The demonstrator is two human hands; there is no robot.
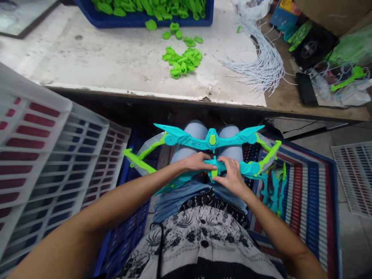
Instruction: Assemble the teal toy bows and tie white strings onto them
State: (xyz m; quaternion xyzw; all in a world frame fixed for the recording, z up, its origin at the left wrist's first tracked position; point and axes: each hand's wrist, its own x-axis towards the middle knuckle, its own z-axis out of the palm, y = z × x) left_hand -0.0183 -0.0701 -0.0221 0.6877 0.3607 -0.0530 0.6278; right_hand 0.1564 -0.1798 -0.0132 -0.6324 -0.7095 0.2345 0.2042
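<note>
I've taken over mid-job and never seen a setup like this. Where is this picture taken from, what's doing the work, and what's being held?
There is no machine: the work is done by a person's two bare hands, the left hand and the right hand. The single picture comes from a camera worn on the head, looking forward and down. Both hands hold a turquoise bow-shaped piece near its middle. A similar farther piece spans the legs; whether the two join at their ends, I can't tell. On the table are a blue tray heaped with green parts, a small loose pile and white cords. A white crate stands at the left, a slatted crate with more turquoise parts at the right.
</note>
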